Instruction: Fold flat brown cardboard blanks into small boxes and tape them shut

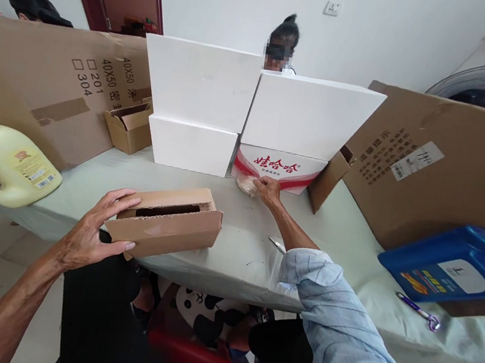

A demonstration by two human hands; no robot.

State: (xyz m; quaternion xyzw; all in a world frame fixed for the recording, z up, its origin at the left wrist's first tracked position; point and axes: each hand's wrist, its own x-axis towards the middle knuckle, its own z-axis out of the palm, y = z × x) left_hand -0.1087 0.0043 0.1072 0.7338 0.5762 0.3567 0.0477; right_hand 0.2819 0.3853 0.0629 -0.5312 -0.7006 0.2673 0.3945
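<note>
My left hand (96, 228) grips the left end of a small brown cardboard box (170, 222) at the table's near edge; the box lies on its side with its top slot open. My right hand (269, 190), arm stretched forward in a striped blue sleeve, rests on a small pale wrapped bundle (246, 184) lying on the table in front of a red-and-white printed carton (277, 169). Its fingers curl over the bundle.
White foam boxes (201, 84) and large cardboard sheets (441, 166) wall the table's far side. A cream jug (3, 165) lies left, a blue jug (449, 268) right, a purple-handled tool (419, 311) and a small blade (277, 244) nearby. Another open box (129, 125) sits behind. People sit beyond.
</note>
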